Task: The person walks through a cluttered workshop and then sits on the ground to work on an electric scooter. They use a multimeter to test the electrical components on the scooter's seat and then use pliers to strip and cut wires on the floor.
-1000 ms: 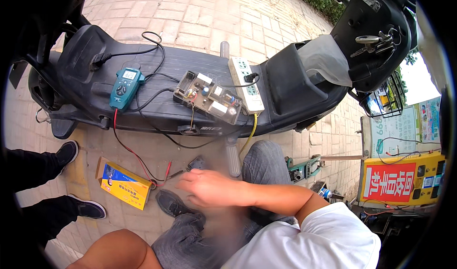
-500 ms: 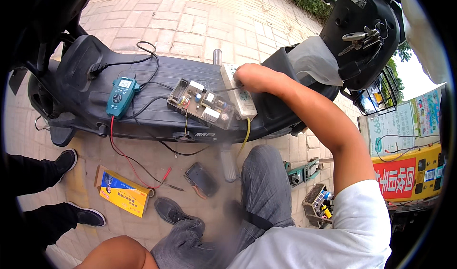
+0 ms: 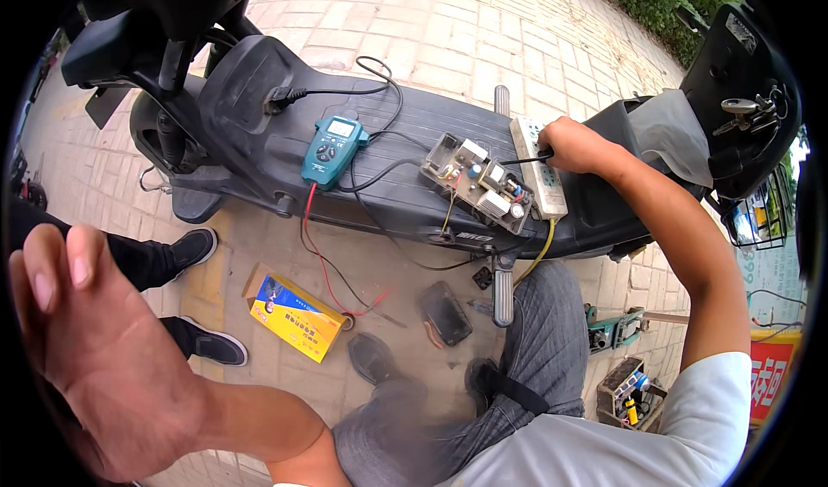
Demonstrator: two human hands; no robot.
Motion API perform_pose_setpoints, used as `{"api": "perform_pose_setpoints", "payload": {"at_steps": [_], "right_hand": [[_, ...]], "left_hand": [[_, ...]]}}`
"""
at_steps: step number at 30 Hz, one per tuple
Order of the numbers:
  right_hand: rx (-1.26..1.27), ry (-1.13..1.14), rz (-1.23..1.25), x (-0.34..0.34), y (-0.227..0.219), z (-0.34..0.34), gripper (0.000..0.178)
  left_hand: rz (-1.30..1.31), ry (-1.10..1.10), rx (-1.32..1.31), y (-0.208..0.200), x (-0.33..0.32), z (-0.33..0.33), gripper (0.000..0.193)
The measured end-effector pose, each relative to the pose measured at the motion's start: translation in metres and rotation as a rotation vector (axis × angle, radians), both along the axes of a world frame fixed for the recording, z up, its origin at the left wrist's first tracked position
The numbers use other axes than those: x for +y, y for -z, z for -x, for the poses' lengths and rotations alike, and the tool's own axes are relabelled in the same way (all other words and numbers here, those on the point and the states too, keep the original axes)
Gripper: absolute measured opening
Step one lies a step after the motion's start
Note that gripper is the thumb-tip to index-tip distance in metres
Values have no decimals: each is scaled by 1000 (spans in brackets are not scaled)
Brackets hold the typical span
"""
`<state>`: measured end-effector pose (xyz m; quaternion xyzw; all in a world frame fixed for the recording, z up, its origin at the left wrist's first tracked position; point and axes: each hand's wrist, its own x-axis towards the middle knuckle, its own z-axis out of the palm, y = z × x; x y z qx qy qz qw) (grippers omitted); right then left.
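One right hand (image 3: pixel 573 144) gripping black cable (image 3: pixel 524 160), end hidden, left hand (image 3: pixel 121 358) spread, edge shadowed

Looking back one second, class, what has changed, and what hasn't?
The right hand has moved up from above the ground to the power strip and now grips the black plug; the left hand has come into view. The meter, circuit box and yellow carton stay put.

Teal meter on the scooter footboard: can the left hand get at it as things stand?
Probably yes: the left hand looks empty, and the teal meter lies uncovered on the footboard, with nothing across its face; the distance is hard to judge.
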<state>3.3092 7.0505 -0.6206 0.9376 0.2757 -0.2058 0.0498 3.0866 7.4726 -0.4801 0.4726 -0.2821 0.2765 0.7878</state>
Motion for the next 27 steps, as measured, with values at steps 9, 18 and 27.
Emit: {"api": "perform_pose_setpoints", "payload": {"at_steps": [9,18,27], "right_hand": [[74,48,-32,1,-11,-5,17],[124,42,-53,-1,-14,-14,23],[-7,116,-23,8,-4,-2,18]], "left_hand": [[-771,-531,796,117,0,-116,23],[-2021,-526,392,149,32,-222,38],[-2333,-335,488,136,22,-248,29]]}}
